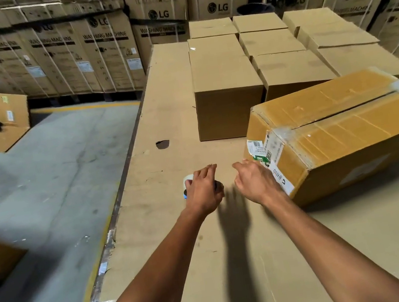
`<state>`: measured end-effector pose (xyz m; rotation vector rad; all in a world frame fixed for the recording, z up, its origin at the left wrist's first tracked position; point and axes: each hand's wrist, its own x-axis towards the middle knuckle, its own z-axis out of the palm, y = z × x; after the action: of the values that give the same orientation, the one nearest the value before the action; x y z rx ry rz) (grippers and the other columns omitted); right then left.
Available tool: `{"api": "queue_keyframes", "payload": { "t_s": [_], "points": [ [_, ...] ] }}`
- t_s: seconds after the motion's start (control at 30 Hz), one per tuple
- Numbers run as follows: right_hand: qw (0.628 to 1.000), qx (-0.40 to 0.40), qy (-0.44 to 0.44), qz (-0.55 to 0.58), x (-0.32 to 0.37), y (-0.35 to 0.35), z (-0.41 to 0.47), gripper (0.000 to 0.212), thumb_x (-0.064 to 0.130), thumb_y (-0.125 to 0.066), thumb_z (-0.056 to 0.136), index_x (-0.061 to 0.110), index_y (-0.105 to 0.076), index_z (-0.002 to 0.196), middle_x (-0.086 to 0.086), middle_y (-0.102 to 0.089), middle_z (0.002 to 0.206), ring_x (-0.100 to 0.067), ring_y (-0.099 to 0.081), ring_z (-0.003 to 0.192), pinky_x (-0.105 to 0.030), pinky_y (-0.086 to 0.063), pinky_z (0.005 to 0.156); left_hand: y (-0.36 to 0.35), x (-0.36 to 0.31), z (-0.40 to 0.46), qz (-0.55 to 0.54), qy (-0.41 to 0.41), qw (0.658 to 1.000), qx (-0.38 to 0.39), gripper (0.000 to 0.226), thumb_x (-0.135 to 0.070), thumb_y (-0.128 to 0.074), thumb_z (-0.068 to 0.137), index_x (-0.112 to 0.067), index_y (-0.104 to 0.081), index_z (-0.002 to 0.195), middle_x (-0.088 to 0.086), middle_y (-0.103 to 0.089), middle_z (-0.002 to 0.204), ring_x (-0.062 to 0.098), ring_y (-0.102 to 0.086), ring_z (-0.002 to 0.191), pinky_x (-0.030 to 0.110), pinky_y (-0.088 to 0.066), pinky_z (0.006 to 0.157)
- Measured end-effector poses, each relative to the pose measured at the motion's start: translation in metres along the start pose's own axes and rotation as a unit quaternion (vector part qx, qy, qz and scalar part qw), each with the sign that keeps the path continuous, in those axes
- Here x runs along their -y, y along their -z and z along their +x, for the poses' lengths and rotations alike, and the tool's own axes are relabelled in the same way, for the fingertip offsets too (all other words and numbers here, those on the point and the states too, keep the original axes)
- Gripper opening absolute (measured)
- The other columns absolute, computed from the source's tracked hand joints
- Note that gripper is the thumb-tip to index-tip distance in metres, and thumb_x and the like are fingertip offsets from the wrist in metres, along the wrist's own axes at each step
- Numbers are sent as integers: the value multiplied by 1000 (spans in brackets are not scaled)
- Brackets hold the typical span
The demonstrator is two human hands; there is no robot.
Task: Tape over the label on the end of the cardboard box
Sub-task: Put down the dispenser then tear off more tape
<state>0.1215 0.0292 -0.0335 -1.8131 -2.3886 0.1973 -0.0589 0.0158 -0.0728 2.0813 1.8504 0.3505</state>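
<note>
the cardboard box (351,126), a long tan carton wrapped in glossy clear tape, is seen lying on its side on the near right of a wide cardboard-covered work surface (174,97). its long axis is run from near left to far right, so that one short end is turned toward the hands. on that near end a white printed label (258,148) with a barcode and green marks is stuck, wrapped partly round the corner. a row of plain brown cartons (225,86) is stacked farther off, just behind the box.

the right hand (255,181) is held just beside the labelled end, fingers loosely curled and nothing gripped; whether the box is touched cannot be told. the left hand (203,189) is placed further left, well apart from the label, and is closed down over a small roll of tape with a white and blue body (188,180), though most of it is hidden beneath the palm.

the label is judged to lie right of and slightly beyond both hands, with the right hand the nearer. the tape would have to be carried rightward across to that end.
</note>
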Motion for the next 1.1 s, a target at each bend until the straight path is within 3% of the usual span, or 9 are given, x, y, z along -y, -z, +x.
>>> {"api": "queue_keyframes", "payload": {
  "t_s": [0.07,0.1,0.37,0.5,0.63,0.8,1.0,1.1],
  "points": [
    [998,44,-45,13,4,-16,10,42,24,-52,98,16,-62,138,-19,-74,109,-41,-71,102,-46,-60,85,-1,21,5,20,5,1000,17,75,-33,-65,101,-21,-31,167,-1,-34,173,27,-33,152,49,-35,107],
    [996,60,-64,26,4,-22,12,42,26,-53,99,18,-63,138,-18,-75,108,-40,-71,100,-45,-60,83,-2,29,5,30,11,999,22,77,-34,-67,100,-22,-30,167,-1,-33,173,27,-31,153,49,-35,107],
    [951,147,-200,181,3,-92,58,39,33,-62,99,17,-69,134,-16,-73,128,-36,-64,123,-39,-55,102,-13,84,38,85,-16,993,80,92,-53,-78,90,-34,-30,166,-3,-35,172,25,-30,154,51,-33,110],
    [923,136,-260,248,4,-120,73,34,36,-66,97,14,-74,122,-18,-74,122,-36,-62,124,-35,-51,103,-21,95,55,136,-86,984,81,84,-56,-76,86,-40,-40,160,-5,-44,166,24,-42,147,49,-35,106],
    [905,120,-292,286,8,-134,79,21,33,-72,95,17,-79,107,-17,-77,114,-32,-69,112,-30,-52,95,-32,101,60,150,-135,977,73,81,-47,-80,82,-45,-45,155,-3,-51,159,27,-52,134,48,-45,98],
    [884,111,-331,311,5,-138,81,21,23,-78,91,15,-80,111,-8,-81,111,-26,-72,110,-25,-51,91,-37,101,62,154,-140,976,64,74,-47,-86,80,-41,-55,147,0,-59,145,30,-59,120,46,-49,89],
    [809,106,-387,429,-7,-144,79,25,13,-79,86,12,-78,110,-9,-79,105,-25,-73,97,-29,-54,80,-34,98,58,156,-153,974,54,72,-48,-86,80,-38,-59,146,1,-59,150,30,-57,130,47,-44,101],
    [794,88,-387,461,-5,-143,80,26,12,-79,86,14,-75,112,-9,-78,108,-26,-74,101,-35,-60,91,-33,98,57,188,-194,961,61,72,-45,-82,83,-36,-56,150,2,-51,162,31,-51,142,51,-39,109]
  ]
}}
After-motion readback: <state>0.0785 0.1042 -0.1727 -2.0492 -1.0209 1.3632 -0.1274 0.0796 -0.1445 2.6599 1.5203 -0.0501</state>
